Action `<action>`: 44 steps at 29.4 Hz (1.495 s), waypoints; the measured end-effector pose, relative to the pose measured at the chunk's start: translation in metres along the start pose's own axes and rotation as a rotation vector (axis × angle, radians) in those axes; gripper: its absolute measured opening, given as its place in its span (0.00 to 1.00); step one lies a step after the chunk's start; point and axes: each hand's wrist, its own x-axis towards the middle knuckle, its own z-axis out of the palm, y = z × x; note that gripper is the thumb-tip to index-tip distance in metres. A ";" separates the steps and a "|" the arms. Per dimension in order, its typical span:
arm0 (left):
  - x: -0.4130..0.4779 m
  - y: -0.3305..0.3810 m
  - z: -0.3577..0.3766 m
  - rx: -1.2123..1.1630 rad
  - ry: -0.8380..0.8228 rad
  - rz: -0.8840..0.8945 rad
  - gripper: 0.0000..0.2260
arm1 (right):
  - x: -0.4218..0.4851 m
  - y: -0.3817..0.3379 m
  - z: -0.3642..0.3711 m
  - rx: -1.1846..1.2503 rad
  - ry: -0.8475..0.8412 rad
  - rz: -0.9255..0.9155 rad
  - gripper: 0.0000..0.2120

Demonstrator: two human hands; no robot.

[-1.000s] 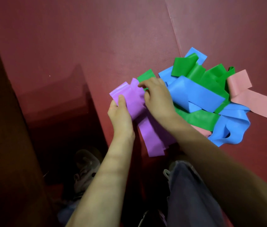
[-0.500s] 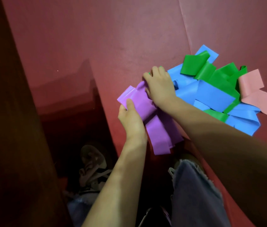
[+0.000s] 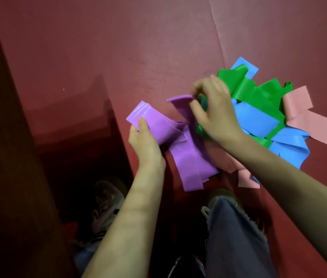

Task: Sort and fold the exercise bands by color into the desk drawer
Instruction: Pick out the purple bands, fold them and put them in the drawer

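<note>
One colour barely begun, nothing stored so far. Left hand curled round the folded end of the purple band, thumb pressed on top, fingers underneath. Right hand blurred, fingertips pinching another stretch of the same band, raised just beyond the left thumb. Remainder of the purple hanging loose below both wrists, folded only for the first few layers. To the right of the right-hand fingers and partly under that palm, a tangled heap on the red desk top: blue bands, green bands, pink bands, all crossed over one another, unsorted. No finished stack anywhere near the fingers; drawer not identifiable. Judged early: purple to finish, three more colours to separate, fold and put away.
</note>
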 end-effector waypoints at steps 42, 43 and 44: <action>-0.149 0.124 0.014 0.096 -0.266 0.333 0.15 | -0.007 -0.150 -0.137 0.440 -0.148 0.394 0.11; -0.158 0.133 0.010 0.076 -0.274 0.353 0.15 | -0.009 -0.161 -0.146 0.424 -0.174 0.376 0.12; -0.168 0.142 0.005 0.060 -0.286 0.374 0.15 | -0.010 -0.173 -0.155 0.388 -0.192 0.357 0.11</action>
